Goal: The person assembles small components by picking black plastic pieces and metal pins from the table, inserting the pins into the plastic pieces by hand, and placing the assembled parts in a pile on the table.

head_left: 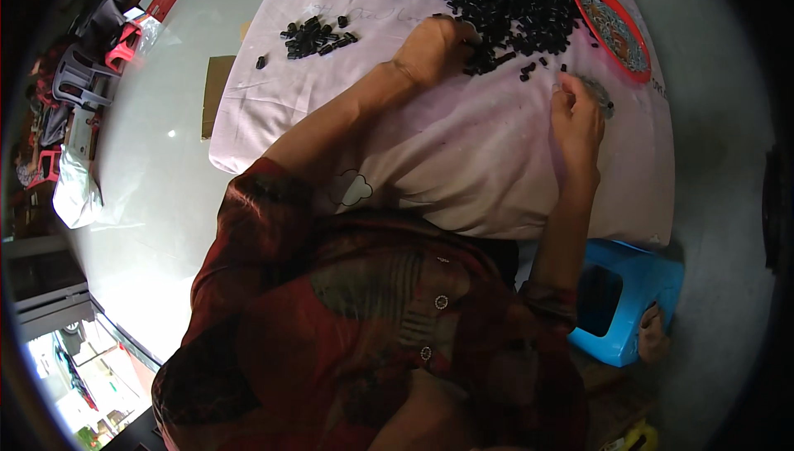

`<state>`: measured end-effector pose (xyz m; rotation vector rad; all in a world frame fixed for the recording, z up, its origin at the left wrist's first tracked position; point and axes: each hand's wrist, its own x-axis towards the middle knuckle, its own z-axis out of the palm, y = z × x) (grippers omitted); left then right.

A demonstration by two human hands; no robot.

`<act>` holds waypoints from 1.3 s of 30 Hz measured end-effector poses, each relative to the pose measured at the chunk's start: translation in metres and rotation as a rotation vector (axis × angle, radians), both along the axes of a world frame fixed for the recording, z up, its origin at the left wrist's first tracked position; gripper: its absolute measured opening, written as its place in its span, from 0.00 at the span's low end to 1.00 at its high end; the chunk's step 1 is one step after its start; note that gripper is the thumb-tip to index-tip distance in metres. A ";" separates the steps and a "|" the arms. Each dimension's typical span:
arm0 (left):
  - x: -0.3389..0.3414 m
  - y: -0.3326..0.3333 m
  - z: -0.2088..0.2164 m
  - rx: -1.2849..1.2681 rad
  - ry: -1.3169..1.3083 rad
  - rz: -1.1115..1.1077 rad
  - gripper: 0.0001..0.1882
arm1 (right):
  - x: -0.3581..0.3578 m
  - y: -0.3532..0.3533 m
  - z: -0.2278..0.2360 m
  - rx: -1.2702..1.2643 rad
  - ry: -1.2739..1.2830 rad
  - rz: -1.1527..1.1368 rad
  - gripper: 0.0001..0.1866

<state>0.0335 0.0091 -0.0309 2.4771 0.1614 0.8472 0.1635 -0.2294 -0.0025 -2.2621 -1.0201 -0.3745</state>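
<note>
Black, hard-looking short cylinders make up the heap (pixel 496 0) at the far side of the table, spread over a pink cloth (pixel 463 153). Each piece looks light and stiff, probably plastic and unlikely to break; the sheen suggests it could roll or slip, so you would best pinch one across its round sides with thumb and forefinger.

Your left hand (pixel 434 50) is at the heap's near left edge, fingers curled down and hidden; you cannot tell from here whether they hold a piece. Your right hand (pixel 576 116) is held apart from the heap, thumb and forefinger close together, and whether anything sits between them is unclear.

Just beside that hand lies a small greyish pile (pixel 604 93). Farther out, you have a smaller black cluster (pixel 313 39) to the left, a red tray (pixel 638 77) of small metallic-looking bits (pixel 616 33) to the right, and a blue stool (pixel 641 285) below the table's near right corner.
</note>
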 end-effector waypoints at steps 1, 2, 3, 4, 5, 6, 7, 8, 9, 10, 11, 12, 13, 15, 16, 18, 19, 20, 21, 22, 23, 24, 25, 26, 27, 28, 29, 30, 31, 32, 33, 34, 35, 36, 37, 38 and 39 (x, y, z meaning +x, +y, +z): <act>0.001 0.001 0.002 -0.137 -0.019 -0.006 0.11 | 0.004 -0.003 0.001 0.004 0.004 -0.006 0.16; 0.003 0.001 0.008 -0.132 -0.018 -0.017 0.11 | 0.012 -0.007 0.006 -0.099 -0.008 -0.065 0.16; 0.002 0.003 0.014 -0.137 -0.006 -0.012 0.09 | 0.019 -0.009 0.009 -0.203 -0.018 -0.122 0.16; 0.002 0.005 0.018 -0.141 0.007 -0.005 0.08 | 0.025 -0.010 0.012 -0.199 -0.017 -0.129 0.16; 0.003 0.010 0.013 -0.138 0.007 0.001 0.08 | 0.028 -0.005 0.019 -0.276 -0.016 -0.157 0.16; 0.007 0.015 0.006 -0.252 -0.036 -0.009 0.07 | 0.031 -0.002 0.024 -0.355 -0.015 -0.193 0.15; 0.010 0.020 -0.001 -0.367 -0.079 -0.018 0.07 | 0.036 0.000 0.022 -0.353 -0.016 -0.195 0.15; 0.011 0.015 0.003 -0.368 -0.075 -0.034 0.07 | 0.045 -0.004 0.015 -0.299 0.032 -0.157 0.14; 0.004 0.009 0.011 -0.351 -0.019 0.021 0.07 | 0.049 -0.007 0.008 -0.244 0.077 -0.107 0.13; 0.000 0.005 0.015 -0.333 0.036 0.075 0.07 | 0.051 -0.011 -0.001 -0.246 0.079 -0.113 0.13; -0.002 0.009 0.011 -0.336 0.035 0.082 0.07 | 0.049 -0.010 -0.006 -0.158 0.043 -0.106 0.13; -0.002 0.014 0.005 -0.502 -0.001 0.046 0.07 | 0.049 -0.009 -0.009 -0.069 0.007 -0.100 0.13; -0.003 0.018 0.001 -0.667 -0.038 0.009 0.07 | 0.049 -0.010 -0.011 -0.071 0.007 -0.094 0.13; -0.005 0.019 0.006 -0.657 0.005 0.024 0.08 | 0.048 -0.012 -0.011 0.016 0.047 -0.125 0.13; -0.007 0.018 0.008 -0.889 0.006 -0.089 0.08 | 0.050 -0.014 -0.012 0.014 0.047 -0.124 0.13; -0.012 0.018 0.014 -1.117 0.002 -0.197 0.07 | 0.052 -0.015 -0.013 0.100 0.020 -0.121 0.13; -0.012 0.018 0.017 -1.176 0.025 -0.236 0.07 | 0.053 -0.016 -0.013 0.100 0.021 -0.115 0.13; -0.014 0.019 0.017 -1.236 0.049 -0.273 0.07 | 0.050 -0.018 -0.010 0.081 0.066 -0.134 0.13; -0.017 0.020 0.018 -1.236 0.048 -0.264 0.07 | 0.048 -0.018 -0.008 0.062 0.110 -0.153 0.14; -0.019 0.020 0.018 -1.311 0.019 -0.308 0.07 | 0.047 -0.016 -0.009 0.062 0.114 -0.146 0.14; -0.020 0.020 0.019 -1.385 -0.010 -0.359 0.07 | 0.048 -0.017 -0.009 0.086 0.106 -0.149 0.14; -0.020 0.018 0.020 -1.385 -0.011 -0.358 0.07 | 0.048 -0.018 -0.008 0.111 0.099 -0.152 0.14; -0.021 0.015 0.020 -1.448 -0.011 -0.386 0.07 | 0.047 -0.018 -0.009 0.110 0.099 -0.152 0.14; -0.022 0.013 0.022 -1.510 -0.014 -0.413 0.07 | 0.044 -0.016 -0.008 0.218 0.199 -0.090 0.12; -0.023 0.010 0.023 -1.509 -0.015 -0.411 0.07 | 0.041 -0.014 -0.007 0.325 0.300 -0.029 0.11; -0.024 0.007 0.024 -1.525 -0.003 -0.433 0.06 | 0.038 -0.013 -0.008 0.324 0.301 -0.028 0.11; -0.028 0.006 0.027 -1.537 0.004 -0.447 0.06 | 0.026 -0.004 -0.001 0.379 0.413 0.053 0.11; -0.026 0.004 0.027 -1.538 0.010 -0.449 0.06 | 0.017 0.000 0.002 0.434 0.521 0.120 0.11; -0.025 0.002 0.028 -1.554 0.013 -0.465 0.05 | 0.013 0.004 0.000 0.436 0.523 0.114 0.11; -0.024 0.002 0.029 -1.568 0.012 -0.476 0.05 | 0.009 0.009 -0.001 0.467 0.521 0.169 0.11; -0.027 0.007 0.027 -1.567 0.001 -0.481 0.05 | 0.000 0.018 0.005 0.492 0.506 0.232 0.12; -0.029 0.013 0.024 -1.626 -0.029 -0.561 0.05 | -0.011 0.025 0.011 0.537 0.557 0.251 0.12; -0.027 0.012 0.025 -1.686 -0.043 -0.637 0.05 | -0.014 0.026 0.011 0.539 0.559 0.249 0.12; -0.025 0.011 0.027 -1.686 -0.041 -0.637 0.05 | -0.014 0.027 0.011 0.542 0.606 0.268 0.11; -0.023 0.009 0.029 -1.690 -0.028 -0.601 0.05 | -0.016 0.030 0.011 0.546 0.651 0.288 0.09; -0.023 0.006 0.032 -1.695 -0.013 -0.565 0.05 | -0.022 0.033 0.015 0.547 0.649 0.287 0.09; -0.025 0.005 0.031 -1.692 -0.016 -0.563 0.05 | -0.032 0.039 0.022 0.555 0.679 0.298 0.08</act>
